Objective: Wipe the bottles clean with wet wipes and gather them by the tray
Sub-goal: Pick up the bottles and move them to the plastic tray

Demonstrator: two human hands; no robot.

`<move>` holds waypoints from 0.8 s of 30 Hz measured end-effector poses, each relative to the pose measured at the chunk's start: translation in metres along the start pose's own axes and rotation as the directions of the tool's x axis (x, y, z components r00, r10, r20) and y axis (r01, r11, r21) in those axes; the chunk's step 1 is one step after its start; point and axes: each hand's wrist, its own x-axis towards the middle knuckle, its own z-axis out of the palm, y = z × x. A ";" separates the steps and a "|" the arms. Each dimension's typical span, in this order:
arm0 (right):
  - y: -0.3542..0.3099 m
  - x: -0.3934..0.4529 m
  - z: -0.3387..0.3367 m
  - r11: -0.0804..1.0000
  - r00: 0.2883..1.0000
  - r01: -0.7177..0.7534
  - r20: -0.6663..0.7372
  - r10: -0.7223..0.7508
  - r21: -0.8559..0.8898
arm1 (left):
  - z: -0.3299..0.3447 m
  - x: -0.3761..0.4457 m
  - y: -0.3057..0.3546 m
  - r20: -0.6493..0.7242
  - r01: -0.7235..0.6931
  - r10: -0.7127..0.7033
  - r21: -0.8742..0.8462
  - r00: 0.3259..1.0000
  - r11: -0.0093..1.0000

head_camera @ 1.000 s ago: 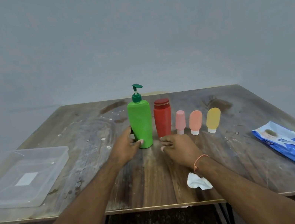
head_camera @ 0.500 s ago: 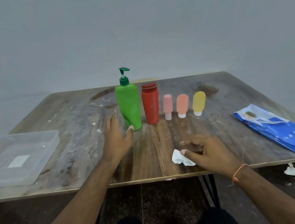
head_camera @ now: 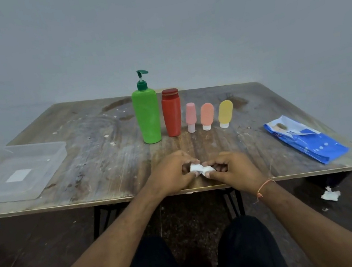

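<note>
Above the table's near edge, the left hand [head_camera: 172,173] and right hand [head_camera: 234,170] pinch the wipe [head_camera: 199,169] between them.

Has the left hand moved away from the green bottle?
Yes. The left hand has drawn back from the green bottle toward the table's near edge, and now pinches the wipe with the right hand.

Both hands, left hand [head_camera: 172,173] and right hand [head_camera: 234,167], are pinching a crumpled white wipe [head_camera: 199,169] above the surface [head_camera: 106,168]; five bottles [head_camera: 173,115] are standing beyond.
</note>
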 end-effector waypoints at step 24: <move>0.017 0.007 0.004 0.994 0.996 -0.075 0.036 0.078 -0.085 | -0.008 0.013 -0.001 0.273 0.356 -0.308 -0.145 0.911 0.923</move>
